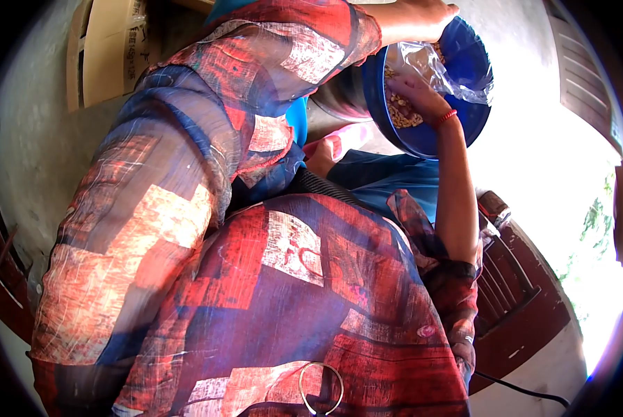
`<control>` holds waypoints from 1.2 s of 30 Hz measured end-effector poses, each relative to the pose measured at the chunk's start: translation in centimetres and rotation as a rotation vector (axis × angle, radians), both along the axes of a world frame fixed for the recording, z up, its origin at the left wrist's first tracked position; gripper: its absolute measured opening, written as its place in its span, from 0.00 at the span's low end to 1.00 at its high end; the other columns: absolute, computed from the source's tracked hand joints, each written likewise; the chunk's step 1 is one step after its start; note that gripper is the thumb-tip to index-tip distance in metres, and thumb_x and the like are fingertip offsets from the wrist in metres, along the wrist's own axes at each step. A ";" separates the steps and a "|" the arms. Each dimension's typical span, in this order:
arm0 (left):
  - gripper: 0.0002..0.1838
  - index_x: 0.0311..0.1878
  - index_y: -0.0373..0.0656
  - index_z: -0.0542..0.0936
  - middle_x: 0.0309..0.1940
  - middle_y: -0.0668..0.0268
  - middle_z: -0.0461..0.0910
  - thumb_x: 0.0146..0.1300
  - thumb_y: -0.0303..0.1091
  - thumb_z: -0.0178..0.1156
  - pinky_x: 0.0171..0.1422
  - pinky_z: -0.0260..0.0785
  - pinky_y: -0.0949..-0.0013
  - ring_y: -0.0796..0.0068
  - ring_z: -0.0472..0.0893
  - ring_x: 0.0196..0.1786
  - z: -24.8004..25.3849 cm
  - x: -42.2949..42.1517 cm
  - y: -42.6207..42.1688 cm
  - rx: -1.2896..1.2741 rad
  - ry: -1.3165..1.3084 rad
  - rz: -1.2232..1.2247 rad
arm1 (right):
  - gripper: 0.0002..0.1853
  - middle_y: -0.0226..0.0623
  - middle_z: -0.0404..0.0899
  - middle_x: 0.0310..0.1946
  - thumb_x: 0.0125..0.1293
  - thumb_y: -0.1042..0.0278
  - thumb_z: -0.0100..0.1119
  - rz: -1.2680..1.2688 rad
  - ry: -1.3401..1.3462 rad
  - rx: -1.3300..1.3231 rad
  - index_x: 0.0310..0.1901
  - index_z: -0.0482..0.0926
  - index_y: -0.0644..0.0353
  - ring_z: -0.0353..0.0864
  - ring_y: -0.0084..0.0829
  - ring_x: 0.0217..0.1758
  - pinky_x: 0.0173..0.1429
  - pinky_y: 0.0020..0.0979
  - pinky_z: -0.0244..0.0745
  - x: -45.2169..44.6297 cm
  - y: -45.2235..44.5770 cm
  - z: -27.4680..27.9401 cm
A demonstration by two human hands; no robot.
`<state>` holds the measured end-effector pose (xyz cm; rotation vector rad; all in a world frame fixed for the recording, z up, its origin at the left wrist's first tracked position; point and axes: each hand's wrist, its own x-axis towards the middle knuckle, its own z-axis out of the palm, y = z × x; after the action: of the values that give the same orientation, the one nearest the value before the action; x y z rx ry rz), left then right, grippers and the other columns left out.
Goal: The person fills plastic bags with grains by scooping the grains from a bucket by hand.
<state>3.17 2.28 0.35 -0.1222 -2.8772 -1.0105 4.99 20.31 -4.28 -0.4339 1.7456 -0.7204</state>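
Right grip (423, 99) among nuts (403, 115) in blue container (466, 124): snag and spill risk.
I cannot tell whether the right grip closes on any nuts; the left grip (427, 17) lies near the container's rim, its hold likewise unreadable to me. A red bracelet (446, 117) rings the right wrist, and clear plastic (430, 64) lies just beside that hand; I judge that lifting out could snag the plastic and scatter nuts. Uneven pressure at the rim could, in my assessment, tip the container.
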 end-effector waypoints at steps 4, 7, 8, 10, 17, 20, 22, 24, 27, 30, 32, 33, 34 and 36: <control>0.21 0.53 0.40 0.68 0.41 0.52 0.76 0.53 0.28 0.53 0.44 0.72 0.61 0.58 0.78 0.44 0.6 0.2 0.0 -0.019 -0.037 0.005 | 0.12 0.27 0.70 0.25 0.64 0.60 0.50 -0.029 -0.164 0.121 0.33 0.73 0.60 0.65 0.14 0.23 0.24 0.15 0.58 0.6 -0.4 4.5; 0.21 0.53 0.40 0.67 0.41 0.51 0.76 0.53 0.27 0.52 0.44 0.72 0.61 0.58 0.78 0.44 0.4 0.2 0.0 -0.053 -0.058 0.007 | 0.11 0.25 0.68 0.24 0.65 0.59 0.49 -0.147 -0.181 0.022 0.33 0.73 0.59 0.63 0.13 0.23 0.23 0.14 0.56 0.6 0.2 6.5; 0.21 0.53 0.40 0.67 0.41 0.52 0.76 0.53 0.27 0.52 0.44 0.72 0.61 0.58 0.78 0.45 0.2 0.1 0.1 -0.078 -0.049 0.008 | 0.12 0.23 0.68 0.23 0.65 0.59 0.49 -0.228 -0.077 -0.065 0.34 0.74 0.59 0.62 0.12 0.22 0.22 0.14 0.54 0.4 0.4 7.2; 0.21 0.53 0.40 0.67 0.41 0.52 0.76 0.53 0.27 0.52 0.44 0.72 0.60 0.58 0.78 0.44 -0.1 -0.2 0.1 -0.073 -0.041 0.006 | 0.12 0.22 0.68 0.23 0.65 0.59 0.49 -0.310 0.030 -0.151 0.34 0.76 0.58 0.61 0.12 0.20 0.21 0.14 0.52 -1.0 1.0 8.2; 0.19 0.51 0.41 0.68 0.40 0.51 0.76 0.54 0.28 0.52 0.44 0.72 0.60 0.58 0.78 0.44 -0.3 -0.5 0.2 -0.079 -0.063 0.000 | 0.12 0.30 0.76 0.37 0.65 0.64 0.50 -0.579 0.123 -0.372 0.44 0.76 0.62 0.73 0.20 0.37 0.44 0.20 0.68 -4.9 0.2 8.2; 0.19 0.51 0.41 0.69 0.40 0.51 0.76 0.54 0.27 0.52 0.45 0.72 0.60 0.58 0.78 0.44 -0.6 -0.6 0.3 -0.045 -0.026 0.032 | 0.12 0.32 0.78 0.39 0.64 0.66 0.50 -0.433 0.470 -0.322 0.45 0.77 0.60 0.75 0.22 0.42 0.51 0.25 0.70 -5.2 0.5 7.7; 0.19 0.51 0.41 0.69 0.40 0.51 0.76 0.54 0.26 0.52 0.45 0.72 0.60 0.58 0.78 0.44 -0.8 -0.7 0.3 -0.017 -0.022 0.038 | 0.12 0.31 0.78 0.37 0.64 0.67 0.49 -0.378 0.462 -0.314 0.45 0.77 0.59 0.76 0.22 0.40 0.46 0.25 0.73 -4.8 0.5 8.1; 0.19 0.51 0.41 0.69 0.40 0.51 0.76 0.54 0.26 0.52 0.45 0.72 0.60 0.58 0.78 0.44 -0.5 -0.4 0.2 0.012 -0.015 0.040 | 0.12 0.30 0.78 0.37 0.65 0.64 0.48 -0.190 0.291 -0.172 0.45 0.77 0.60 0.75 0.20 0.39 0.43 0.22 0.72 -2.7 -0.7 8.3; 0.20 0.52 0.41 0.68 0.40 0.51 0.76 0.54 0.25 0.52 0.45 0.72 0.61 0.58 0.78 0.44 0.3 0.1 0.1 -0.031 -0.047 0.014 | 0.14 0.33 0.78 0.35 0.64 0.62 0.49 0.159 0.059 0.051 0.46 0.76 0.61 0.76 0.22 0.34 0.33 0.24 0.75 -1.0 -0.9 4.9; 0.21 0.53 0.41 0.68 0.41 0.51 0.76 0.53 0.26 0.52 0.45 0.72 0.61 0.58 0.78 0.45 0.2 0.3 -0.1 -0.039 -0.043 0.015 | 0.16 0.36 0.78 0.33 0.62 0.59 0.51 0.286 0.143 0.223 0.45 0.75 0.61 0.76 0.24 0.32 0.33 0.26 0.74 0.5 0.1 0.5; 0.23 0.54 0.40 0.67 0.42 0.51 0.75 0.52 0.26 0.53 0.45 0.72 0.61 0.58 0.78 0.45 0.2 0.2 0.0 -0.047 -0.069 0.008 | 0.17 0.38 0.78 0.31 0.62 0.57 0.50 0.330 0.225 0.229 0.45 0.75 0.61 0.76 0.26 0.30 0.32 0.28 0.74 -0.3 2.3 -5.2; 0.23 0.54 0.40 0.67 0.42 0.51 0.75 0.52 0.26 0.53 0.45 0.72 0.61 0.58 0.78 0.45 0.1 0.2 0.1 -0.047 -0.071 0.008 | 0.18 0.39 0.78 0.29 0.61 0.56 0.50 0.374 0.308 0.237 0.45 0.75 0.61 0.77 0.28 0.28 0.31 0.29 0.73 -0.7 3.0 -6.7; 0.23 0.54 0.40 0.67 0.42 0.51 0.75 0.52 0.26 0.53 0.45 0.72 0.61 0.58 0.78 0.45 0.0 0.2 0.2 -0.054 -0.051 0.007 | 0.19 0.40 0.77 0.25 0.62 0.55 0.47 0.293 0.248 0.324 0.44 0.75 0.61 0.77 0.31 0.25 0.29 0.32 0.72 -0.3 1.8 -5.8; 0.23 0.54 0.40 0.67 0.42 0.51 0.75 0.51 0.27 0.54 0.45 0.72 0.61 0.58 0.78 0.45 -0.2 0.0 0.2 -0.060 -0.031 0.006 | 0.20 0.41 0.77 0.26 0.62 0.54 0.46 0.296 0.233 0.293 0.44 0.75 0.62 0.77 0.31 0.25 0.30 0.32 0.73 -0.1 0.7 -6.8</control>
<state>3.19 2.52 0.17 -0.1026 -2.9348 -0.9327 4.93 21.05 -11.05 -0.5747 1.9145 -0.2042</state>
